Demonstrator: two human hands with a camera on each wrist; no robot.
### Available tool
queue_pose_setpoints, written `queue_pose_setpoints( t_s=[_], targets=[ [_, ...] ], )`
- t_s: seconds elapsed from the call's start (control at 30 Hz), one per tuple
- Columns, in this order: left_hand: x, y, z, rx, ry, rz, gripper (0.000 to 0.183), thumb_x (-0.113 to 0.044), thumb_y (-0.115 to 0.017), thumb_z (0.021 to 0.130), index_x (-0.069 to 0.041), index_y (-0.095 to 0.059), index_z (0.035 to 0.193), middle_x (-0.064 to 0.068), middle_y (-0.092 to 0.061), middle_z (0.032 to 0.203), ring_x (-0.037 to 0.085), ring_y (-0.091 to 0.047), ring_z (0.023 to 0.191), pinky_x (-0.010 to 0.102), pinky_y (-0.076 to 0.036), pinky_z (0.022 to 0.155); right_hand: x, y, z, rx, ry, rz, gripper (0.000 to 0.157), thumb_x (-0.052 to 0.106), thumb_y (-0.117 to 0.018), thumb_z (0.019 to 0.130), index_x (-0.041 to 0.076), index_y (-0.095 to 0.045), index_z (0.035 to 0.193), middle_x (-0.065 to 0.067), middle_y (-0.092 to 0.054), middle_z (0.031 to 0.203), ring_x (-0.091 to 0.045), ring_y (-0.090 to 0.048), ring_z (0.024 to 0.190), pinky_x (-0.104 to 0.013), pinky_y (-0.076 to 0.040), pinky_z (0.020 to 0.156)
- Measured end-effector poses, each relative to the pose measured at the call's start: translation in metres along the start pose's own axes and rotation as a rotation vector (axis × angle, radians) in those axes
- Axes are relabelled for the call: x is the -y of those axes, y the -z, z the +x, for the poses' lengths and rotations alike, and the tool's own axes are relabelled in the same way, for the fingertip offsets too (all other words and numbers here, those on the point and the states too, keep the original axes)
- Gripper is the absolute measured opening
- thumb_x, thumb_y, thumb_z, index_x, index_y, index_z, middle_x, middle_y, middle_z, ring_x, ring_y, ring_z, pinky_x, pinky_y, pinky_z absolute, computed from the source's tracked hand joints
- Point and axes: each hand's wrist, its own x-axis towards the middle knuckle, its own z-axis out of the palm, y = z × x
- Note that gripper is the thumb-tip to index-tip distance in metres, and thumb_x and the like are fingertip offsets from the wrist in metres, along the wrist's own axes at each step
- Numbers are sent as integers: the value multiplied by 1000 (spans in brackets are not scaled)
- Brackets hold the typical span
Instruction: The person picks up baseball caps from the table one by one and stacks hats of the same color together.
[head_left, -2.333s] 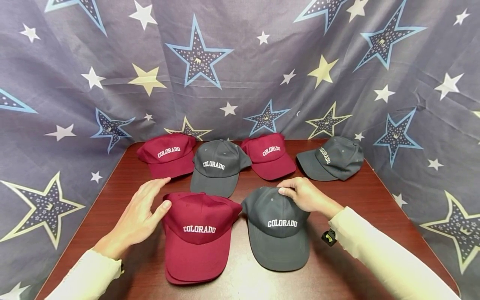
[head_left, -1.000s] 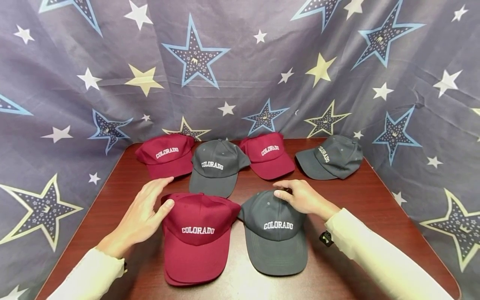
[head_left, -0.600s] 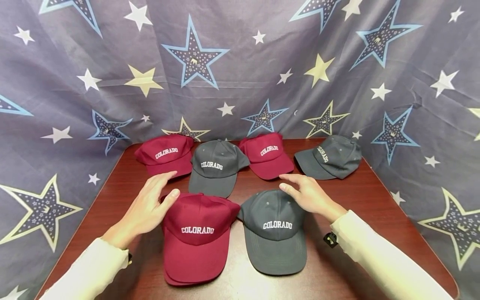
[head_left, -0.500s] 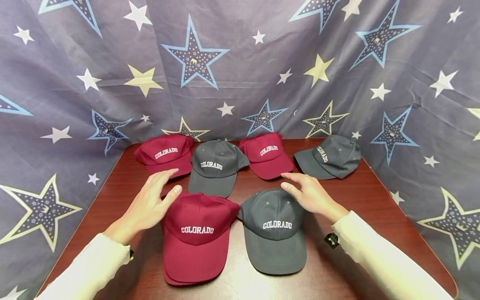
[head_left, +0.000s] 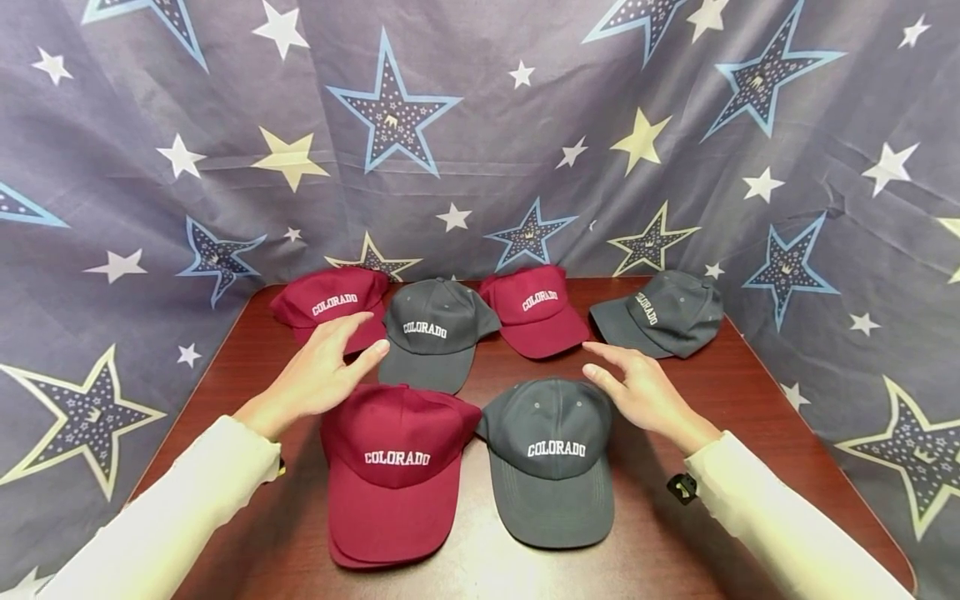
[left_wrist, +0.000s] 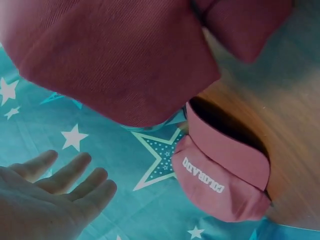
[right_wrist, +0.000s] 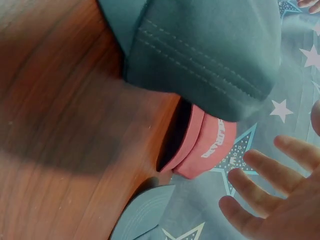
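Observation:
Six COLORADO caps lie on a dark wooden table [head_left: 697, 392]. In front are a maroon cap [head_left: 393, 467] and a grey cap [head_left: 551, 454]. My left hand [head_left: 326, 371] hovers open above the table behind the front maroon cap, fingers toward the back-left maroon cap [head_left: 333, 304]. My right hand [head_left: 637, 387] floats open just right of the front grey cap's crown, touching nothing. The left wrist view has my open left hand [left_wrist: 50, 195], the front maroon cap [left_wrist: 115, 55] close up and the back-left maroon cap [left_wrist: 225, 175]. The right wrist view shows spread fingers [right_wrist: 275, 192] and the front grey cap [right_wrist: 210, 45].
Behind stand a grey cap [head_left: 435, 329], a maroon cap [head_left: 536, 308] and a grey cap [head_left: 663, 312] turned sideways at the back right. A blue star-print cloth [head_left: 480, 133] hangs around the table on three sides. White sleeves cover both arms.
Both hands let go of the front caps and lifted. The left hand moved away from me toward the back-left maroon cap; the right hand moved right, off the grey cap's crown.

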Motion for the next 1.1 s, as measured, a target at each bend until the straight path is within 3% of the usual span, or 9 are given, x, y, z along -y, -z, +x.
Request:
queue_pose_setpoints(
  t_s=[0.57, 0.8, 1.1],
  targets=[
    [-13, -3, 53, 101, -14, 59, 71, -45, -65, 98, 1, -47, 148, 21, -54, 144, 40, -46, 137, 54, -32, 117, -8, 13, -16, -28, -27, -29, 46, 35, -63, 103, 11, -60, 143, -11, -61, 143, -33, -55, 133, -56, -43, 107],
    [-22, -4, 73, 193, 6, 114, 76, -44, -65, 97, 4, -41, 151, 26, -49, 149, 45, -42, 139, 58, -31, 117, -11, 15, -20, -33, -32, -36, 45, 35, -63, 103, 12, -61, 143, -10, -63, 141, -33, -57, 132, -55, -45, 105],
    [-32, -5, 98, 246, 25, 196, 79, -43, -66, 97, 7, -38, 151, 31, -45, 149, 47, -41, 140, 55, -31, 118, -11, 20, -23, -31, -54, -29, 47, 35, -63, 103, 12, -61, 143, -11, -62, 142, -33, -56, 132, -56, -44, 105]
  ],
)
